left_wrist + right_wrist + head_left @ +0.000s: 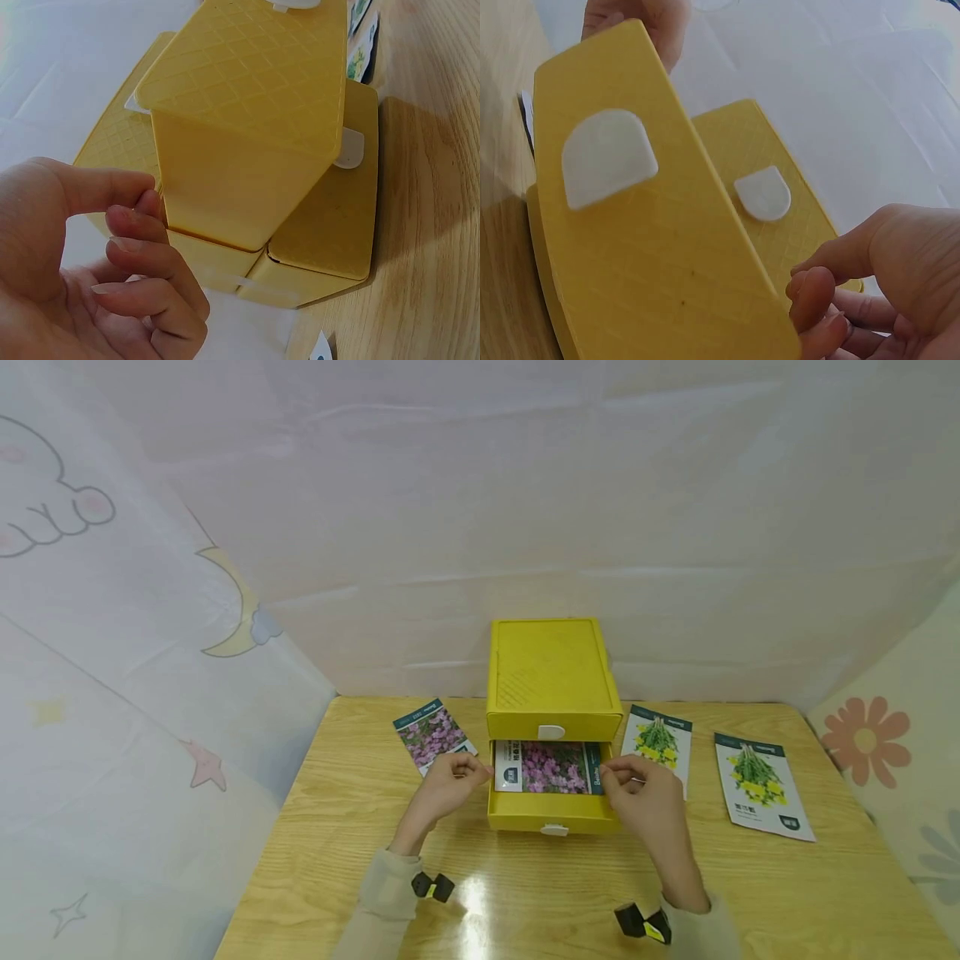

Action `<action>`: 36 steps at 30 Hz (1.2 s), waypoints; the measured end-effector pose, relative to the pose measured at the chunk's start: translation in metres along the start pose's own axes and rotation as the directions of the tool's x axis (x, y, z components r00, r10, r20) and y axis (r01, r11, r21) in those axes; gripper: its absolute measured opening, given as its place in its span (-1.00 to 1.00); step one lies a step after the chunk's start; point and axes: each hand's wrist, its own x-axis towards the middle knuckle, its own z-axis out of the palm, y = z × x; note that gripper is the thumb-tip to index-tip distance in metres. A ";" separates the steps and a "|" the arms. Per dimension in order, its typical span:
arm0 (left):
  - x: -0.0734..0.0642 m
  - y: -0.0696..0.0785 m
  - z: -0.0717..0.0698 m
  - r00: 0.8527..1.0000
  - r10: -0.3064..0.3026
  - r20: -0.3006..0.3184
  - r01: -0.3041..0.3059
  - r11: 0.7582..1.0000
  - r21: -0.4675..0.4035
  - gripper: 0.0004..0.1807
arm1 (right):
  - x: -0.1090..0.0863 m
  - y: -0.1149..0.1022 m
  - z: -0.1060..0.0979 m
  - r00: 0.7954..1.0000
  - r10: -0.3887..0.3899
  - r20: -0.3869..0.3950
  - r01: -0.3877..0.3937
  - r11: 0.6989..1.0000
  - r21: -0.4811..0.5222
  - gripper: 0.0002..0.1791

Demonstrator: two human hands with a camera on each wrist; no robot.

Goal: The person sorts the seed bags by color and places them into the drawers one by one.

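Observation:
A yellow two-tier drawer box (551,668) stands on the wooden table, its lower drawer (547,808) pulled out. Over that drawer lies a seed packet (553,770) with pink-purple flowers, turned sideways, its back part under the upper tier. At the packet's left end the left hand (444,792) pinches with thumb and forefinger. The right hand (651,802) pinches the dark-green right end, fingertips at the drawer's side wall. In both wrist views the drawer's walls hide the packet; thumb and forefinger meet beside the yellow plastic.
Another pink-flower packet (431,733) lies left of the box, partly behind the left hand. On the right are two yellow-flower packets, one close to the box (658,739) and one farther out (763,785). A pale cloth backdrop (420,527) hangs behind the table (337,843).

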 end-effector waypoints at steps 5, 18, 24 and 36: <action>-0.002 -0.001 -0.003 1.000 0.016 -0.005 -0.016 1.000 0.002 -0.81 | -0.008 -0.008 0.008 0.997 -0.080 -0.009 0.080 0.996 0.046 -0.93; -0.003 -0.013 -0.018 1.000 0.012 -0.025 -0.011 0.999 0.045 -0.75 | -0.035 -0.039 0.036 0.983 -0.179 0.050 0.159 0.948 0.276 -0.96; -0.004 -0.017 -0.029 0.997 0.035 -0.066 -0.030 0.997 0.075 -0.81 | -0.048 -0.068 0.041 0.965 -0.255 0.054 0.226 0.923 0.310 -0.92; 0.000 -0.026 -0.051 0.992 -0.009 -0.129 0.024 0.993 0.112 -0.83 | -0.074 -0.085 0.064 0.946 -0.282 0.160 0.197 0.891 0.409 -0.87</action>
